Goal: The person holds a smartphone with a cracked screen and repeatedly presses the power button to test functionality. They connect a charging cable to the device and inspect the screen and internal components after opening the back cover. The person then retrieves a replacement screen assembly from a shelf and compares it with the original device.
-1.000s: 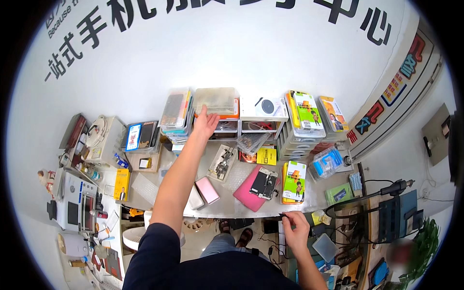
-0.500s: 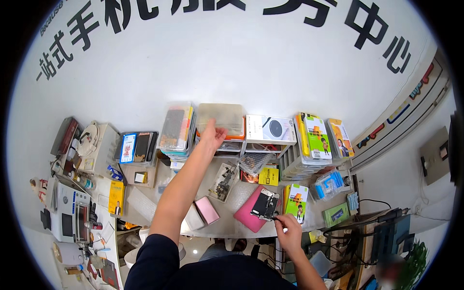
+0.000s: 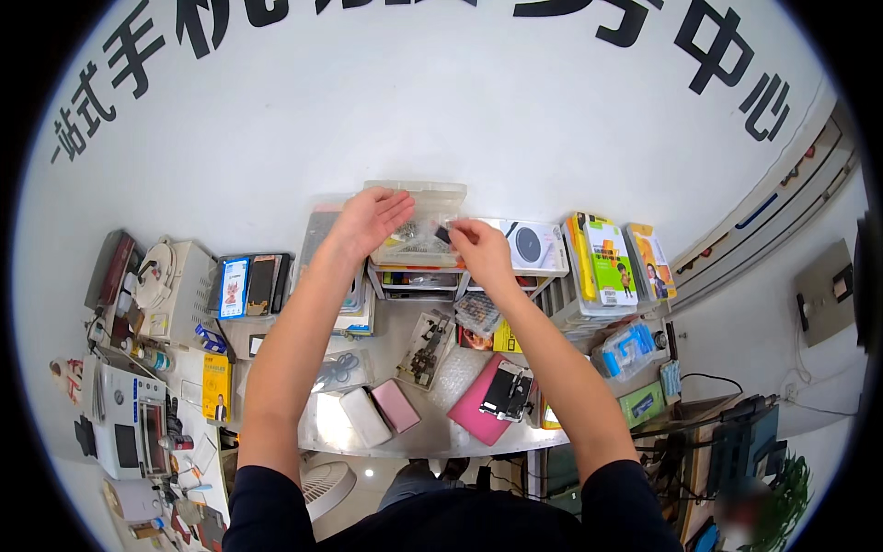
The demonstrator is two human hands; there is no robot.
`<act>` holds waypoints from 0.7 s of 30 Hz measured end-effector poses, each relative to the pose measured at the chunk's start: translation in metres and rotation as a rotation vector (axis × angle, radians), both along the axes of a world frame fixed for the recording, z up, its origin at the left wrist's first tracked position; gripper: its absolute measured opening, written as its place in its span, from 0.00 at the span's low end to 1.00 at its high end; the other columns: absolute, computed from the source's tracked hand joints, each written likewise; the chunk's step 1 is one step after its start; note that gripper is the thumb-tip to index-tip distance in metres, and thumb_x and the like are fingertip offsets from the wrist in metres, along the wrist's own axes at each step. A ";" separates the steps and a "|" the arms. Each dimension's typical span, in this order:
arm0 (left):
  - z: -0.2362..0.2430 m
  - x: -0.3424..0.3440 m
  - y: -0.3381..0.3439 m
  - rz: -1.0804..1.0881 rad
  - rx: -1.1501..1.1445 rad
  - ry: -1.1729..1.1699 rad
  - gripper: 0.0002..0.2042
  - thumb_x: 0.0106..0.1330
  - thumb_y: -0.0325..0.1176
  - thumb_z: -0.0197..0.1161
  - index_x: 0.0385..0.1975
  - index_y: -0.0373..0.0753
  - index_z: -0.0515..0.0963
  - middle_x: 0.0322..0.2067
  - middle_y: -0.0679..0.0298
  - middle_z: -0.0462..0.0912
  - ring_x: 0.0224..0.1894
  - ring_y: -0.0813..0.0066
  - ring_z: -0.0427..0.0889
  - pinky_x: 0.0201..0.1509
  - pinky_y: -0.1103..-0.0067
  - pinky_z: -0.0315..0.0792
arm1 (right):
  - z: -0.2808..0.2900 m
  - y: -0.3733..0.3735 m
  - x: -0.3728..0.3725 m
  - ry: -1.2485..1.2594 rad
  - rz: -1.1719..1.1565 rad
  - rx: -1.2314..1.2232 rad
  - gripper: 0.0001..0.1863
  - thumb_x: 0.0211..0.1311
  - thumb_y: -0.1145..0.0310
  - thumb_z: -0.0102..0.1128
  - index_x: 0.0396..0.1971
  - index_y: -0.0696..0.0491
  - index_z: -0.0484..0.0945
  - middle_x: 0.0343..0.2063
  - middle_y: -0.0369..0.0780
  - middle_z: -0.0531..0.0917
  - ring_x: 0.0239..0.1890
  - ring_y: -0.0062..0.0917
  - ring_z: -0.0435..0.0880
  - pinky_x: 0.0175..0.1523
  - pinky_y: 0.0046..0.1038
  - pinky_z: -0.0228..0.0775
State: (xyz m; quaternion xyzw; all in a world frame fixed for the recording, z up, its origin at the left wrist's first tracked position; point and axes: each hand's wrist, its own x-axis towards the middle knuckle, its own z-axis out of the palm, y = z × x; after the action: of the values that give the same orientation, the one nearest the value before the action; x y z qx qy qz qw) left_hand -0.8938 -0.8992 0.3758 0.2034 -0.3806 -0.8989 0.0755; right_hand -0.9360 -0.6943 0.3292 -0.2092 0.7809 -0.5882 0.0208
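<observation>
Translucent plastic box (image 3: pixel 418 258), lid (image 3: pixel 441 196) raised, atop white shelf unit (image 3: pixel 418 270); contents too small to identify. Left hand (image 3: pixel 375 221): fingers extended near lid, contact uncertain. Right hand (image 3: pixel 480 247): pinching small black piece (image 3: pixel 442 235) above box, partly finger-hidden.

Reachable from above into the translucent box (image 3: pixel 416 258) at upper centre, through the gap between left fingers (image 3: pixel 395 208) and right fingers (image 3: pixel 467 232). Walled behind by the raised lid (image 3: pixel 446 195), flanked at right by the white carton (image 3: pixel 529 247).
</observation>
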 end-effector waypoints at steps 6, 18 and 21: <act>-0.021 0.025 -0.008 -0.019 0.110 -0.084 0.16 0.68 0.24 0.49 0.51 0.18 0.62 0.54 0.41 0.69 0.58 0.50 0.73 0.62 0.62 0.75 | -0.058 0.020 0.028 -0.029 -0.130 0.050 0.15 0.65 0.66 0.60 0.45 0.60 0.80 0.34 0.40 0.86 0.26 0.20 0.83 0.34 0.23 0.74; -0.074 0.034 0.031 0.049 -2.045 0.298 0.23 0.54 0.29 0.69 0.52 0.38 0.75 0.46 0.59 0.78 0.50 0.55 0.75 0.55 0.67 0.71 | -0.166 0.172 0.218 -0.289 -0.088 0.220 0.11 0.62 0.67 0.61 0.41 0.56 0.83 0.28 0.44 0.85 0.27 0.28 0.84 0.35 0.27 0.74; -0.079 0.035 0.046 0.067 -2.203 0.382 0.22 0.55 0.28 0.67 0.52 0.37 0.76 0.48 0.58 0.79 0.52 0.56 0.76 0.57 0.67 0.70 | -0.179 0.211 0.263 -0.412 -0.151 0.275 0.11 0.62 0.68 0.60 0.42 0.57 0.82 0.28 0.43 0.85 0.28 0.25 0.84 0.35 0.26 0.74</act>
State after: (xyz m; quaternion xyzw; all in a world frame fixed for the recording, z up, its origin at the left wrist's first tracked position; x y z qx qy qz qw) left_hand -0.8591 -0.8529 0.2973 -0.1060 -0.9456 -0.0847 0.2958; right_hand -0.6733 -0.4829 0.1499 -0.0213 0.8462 -0.5067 0.1635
